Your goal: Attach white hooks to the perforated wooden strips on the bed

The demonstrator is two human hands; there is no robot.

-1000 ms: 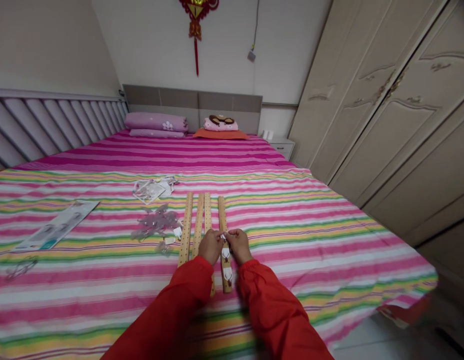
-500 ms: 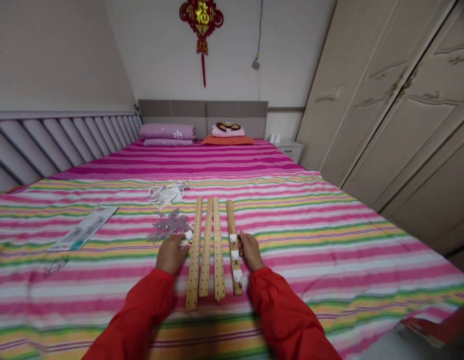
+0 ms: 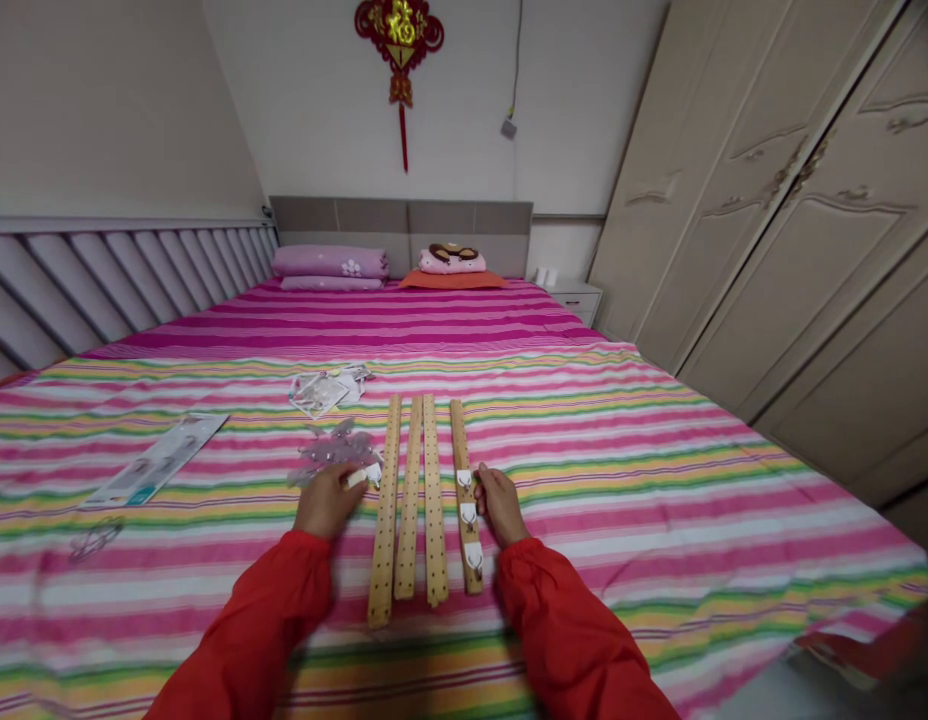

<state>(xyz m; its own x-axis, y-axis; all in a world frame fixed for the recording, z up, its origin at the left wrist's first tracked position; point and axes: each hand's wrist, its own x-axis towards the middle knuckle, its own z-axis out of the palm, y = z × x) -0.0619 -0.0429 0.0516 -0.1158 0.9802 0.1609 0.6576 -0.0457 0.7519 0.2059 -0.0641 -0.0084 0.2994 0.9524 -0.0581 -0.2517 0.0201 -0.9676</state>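
Observation:
My left hand (image 3: pixel 325 503) is closed around a small white adhesive hook (image 3: pixel 357 479), beside a heap of translucent plastic backing sheets (image 3: pixel 333 450). My right hand (image 3: pixel 500 506) rests with its fingers against the right edge of a perforated wooden strip (image 3: pixel 458 440). That strip carries a row of three white hooks, the lowest one (image 3: pixel 473 556) near its near end. Three more perforated wooden strips (image 3: pixel 409 497) lie side by side to its left, with no hooks visible on them.
Everything lies on a pink striped bedspread (image 3: pixel 584 500). A clear packet (image 3: pixel 318 394), a printed card (image 3: pixel 156 458) and a small translucent scrap (image 3: pixel 96 540) lie to the left. A wardrobe (image 3: pixel 771 190) stands right, with pillows (image 3: pixel 329 262) at the far end.
My hands have moved apart from the top of the hooked strip, which now shows a third hook. My left hand has moved left, over the other strips, to the plastic heap, and now holds a hook.

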